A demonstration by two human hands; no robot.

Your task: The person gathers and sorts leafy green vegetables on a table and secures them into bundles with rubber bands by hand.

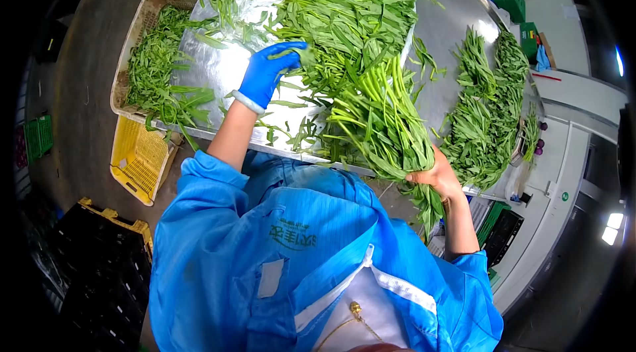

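Observation:
My right hand (438, 178), bare, is closed around the leafy end of a bunch of water spinach (387, 123), its pale cut stems pointing up and away from me. To the left, my left hand (265, 75) wears a blue glove. Its thumb and fingers are curled together on a blurred green leaf (306, 57) beside the large heap of water spinach (351, 7). Loose leaves lie on the shiny metal table (288, 97) below the glove.
A crate (122, 80) of loose greens stands against the table's left edge, with a yellow basket (136, 163) below it. More bunches (487, 113) lie along the right side. Black crates (106, 266) are stacked at lower left.

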